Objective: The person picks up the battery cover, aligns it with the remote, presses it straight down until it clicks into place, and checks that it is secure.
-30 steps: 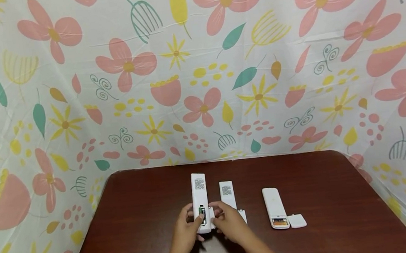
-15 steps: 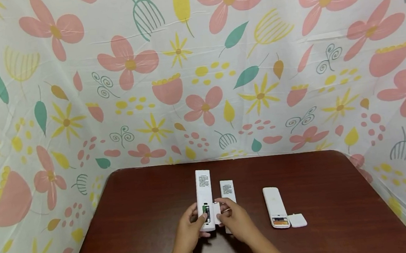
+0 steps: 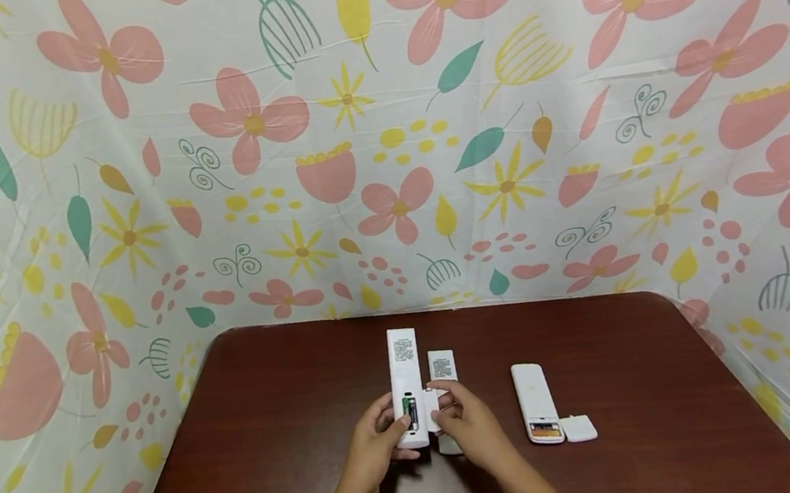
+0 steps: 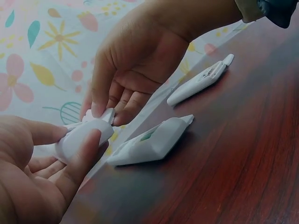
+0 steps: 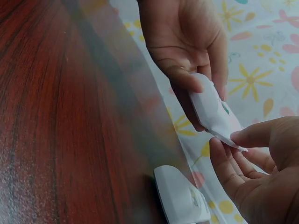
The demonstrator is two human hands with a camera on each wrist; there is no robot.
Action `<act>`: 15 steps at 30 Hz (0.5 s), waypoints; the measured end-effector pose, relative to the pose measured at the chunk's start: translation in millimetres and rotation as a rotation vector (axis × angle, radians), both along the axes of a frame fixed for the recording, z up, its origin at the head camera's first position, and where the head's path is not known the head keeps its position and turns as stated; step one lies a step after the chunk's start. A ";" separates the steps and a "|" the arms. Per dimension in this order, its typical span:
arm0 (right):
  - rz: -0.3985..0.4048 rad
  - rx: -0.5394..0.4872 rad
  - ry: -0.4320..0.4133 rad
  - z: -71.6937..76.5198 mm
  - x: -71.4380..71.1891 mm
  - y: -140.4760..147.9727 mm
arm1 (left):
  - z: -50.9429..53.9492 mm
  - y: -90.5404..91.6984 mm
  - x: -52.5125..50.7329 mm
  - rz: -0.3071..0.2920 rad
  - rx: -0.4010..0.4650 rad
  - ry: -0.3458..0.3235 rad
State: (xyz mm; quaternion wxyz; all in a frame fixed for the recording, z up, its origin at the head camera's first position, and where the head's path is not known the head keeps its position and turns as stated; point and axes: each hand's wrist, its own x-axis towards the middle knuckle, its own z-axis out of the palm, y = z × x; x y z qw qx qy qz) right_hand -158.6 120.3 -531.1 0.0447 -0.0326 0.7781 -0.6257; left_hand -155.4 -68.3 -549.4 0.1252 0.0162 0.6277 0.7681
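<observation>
My left hand (image 3: 375, 444) grips the lower part of a white remote control (image 3: 404, 371), back side up and raised off the table. Its battery compartment is uncovered, and batteries (image 3: 412, 413) with green and dark wrapping show inside; the left thumb lies at the compartment's edge. Close against the remote's right side is a small white battery cover (image 3: 432, 411), pinched between thumb and fingers of my right hand (image 3: 470, 429). In the right wrist view the cover (image 5: 235, 138) is at the remote's (image 5: 208, 102) edge; whether they touch I cannot tell.
Partly behind my right hand, a second white remote (image 3: 442, 365) lies on the dark wooden table (image 3: 276, 423). Farther right lies a third remote (image 3: 532, 393), compartment open with orange-and-black batteries (image 3: 545, 429), its cover (image 3: 579, 428) beside it. A flowered cloth (image 3: 385, 158) hangs behind.
Both hands have shifted a little to the right, carrying the remote and the cover along. More of the cover now shows beside the remote. The other remotes have stayed put.
</observation>
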 end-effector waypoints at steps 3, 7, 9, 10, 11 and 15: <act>-0.019 0.014 -0.001 0.3 -0.2 2.3 | 1.2 0.1 -0.5 -0.023 0.020 -0.001; -0.047 0.021 -0.002 1.3 -0.7 4.8 | 2.6 0.5 -0.8 -0.054 0.040 0.004; -0.057 0.030 0.003 1.5 -0.7 6.1 | 3.7 0.7 -0.6 -0.071 0.050 0.006; -0.060 0.035 0.007 1.4 -0.8 6.8 | 4.1 0.8 -0.3 -0.079 0.054 0.007; -0.063 0.038 0.009 1.4 -0.6 7.5 | 4.5 0.8 0.1 -0.086 0.055 0.008; -0.071 0.043 0.018 1.9 -0.6 10.6 | 5.3 0.9 1.2 -0.110 0.059 0.012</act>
